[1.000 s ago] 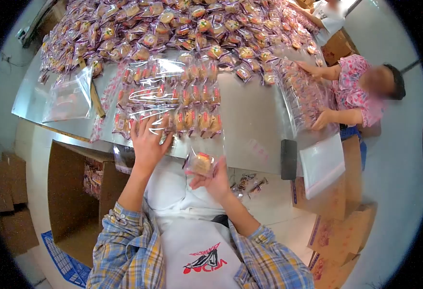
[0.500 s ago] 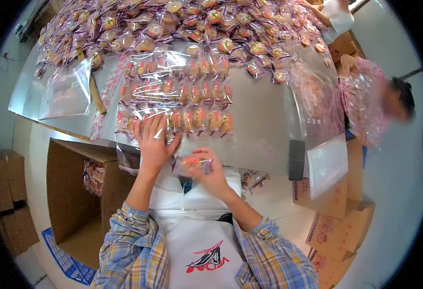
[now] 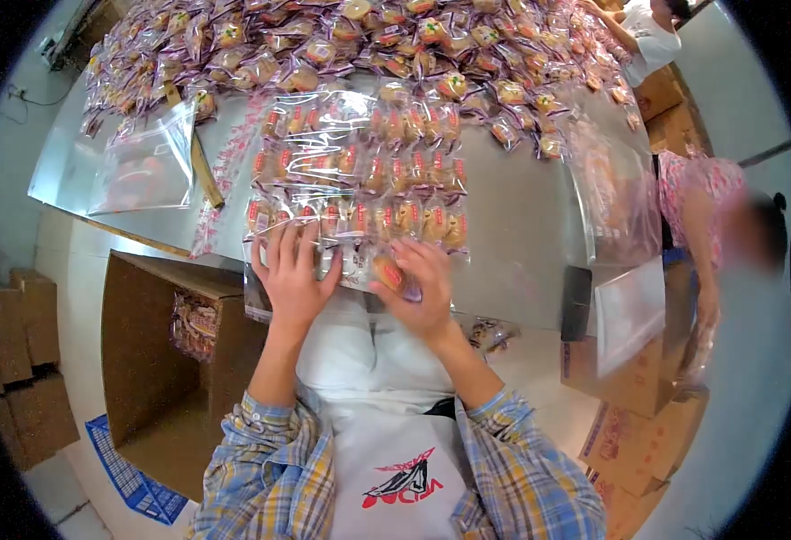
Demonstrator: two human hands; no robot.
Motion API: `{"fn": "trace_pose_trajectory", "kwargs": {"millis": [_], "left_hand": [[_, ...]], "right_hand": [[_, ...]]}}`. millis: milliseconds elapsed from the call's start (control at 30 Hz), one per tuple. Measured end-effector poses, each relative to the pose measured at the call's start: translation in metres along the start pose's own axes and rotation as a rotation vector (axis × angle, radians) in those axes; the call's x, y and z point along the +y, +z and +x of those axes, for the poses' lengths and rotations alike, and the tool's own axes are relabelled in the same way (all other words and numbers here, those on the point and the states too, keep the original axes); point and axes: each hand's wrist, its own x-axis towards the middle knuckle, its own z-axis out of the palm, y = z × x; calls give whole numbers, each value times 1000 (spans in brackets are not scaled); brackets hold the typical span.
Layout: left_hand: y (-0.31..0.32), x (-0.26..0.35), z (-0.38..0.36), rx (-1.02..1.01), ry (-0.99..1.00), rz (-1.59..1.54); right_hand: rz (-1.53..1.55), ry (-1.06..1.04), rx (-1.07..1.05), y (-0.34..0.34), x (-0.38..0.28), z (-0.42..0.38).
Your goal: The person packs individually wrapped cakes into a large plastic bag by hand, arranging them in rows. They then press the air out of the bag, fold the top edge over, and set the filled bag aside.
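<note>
Three rows of individually wrapped pastries (image 3: 406,219) lie inside a large clear plastic bag (image 3: 418,252) on the metal table (image 3: 508,216). My left hand (image 3: 293,277) rests on the near edge of this bag, fingers spread, just below the nearest row. Close to the bag's near edge on the right, my right hand (image 3: 429,292) is closed around a single wrapped pastry (image 3: 395,274). That pastry is tilted, and the fingers partly cover it.
A large heap of wrapped pastries (image 3: 323,52) covers the table's far side. Flat clear bags (image 3: 148,175) lie left, beside a wooden strip (image 3: 203,171). Below left stands an open carton (image 3: 157,360). A dark block (image 3: 575,301) sits at the right edge. Two people (image 3: 701,193) stand right.
My right hand has raised the wrapped pastry toward the bag and tilted it. My left hand stays on the bag. The nearer person at right has lowered an arm. The whole view has shifted slightly.
</note>
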Motion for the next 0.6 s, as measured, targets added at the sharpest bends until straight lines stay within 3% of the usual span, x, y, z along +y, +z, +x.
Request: {"fn": "trace_pose_trajectory", "kwargs": {"millis": [233,400,600], "left_hand": [[-35,-24,5,-220,-2,59],[-33,-33,7,-152,19,85],[-15,-36,5,-25,-21,83]], "right_hand": [[-52,-181,-259,3,19,5],[-214,-262,-545,-14,21,14],[-281,-293,-589,-18,24,19]]}}
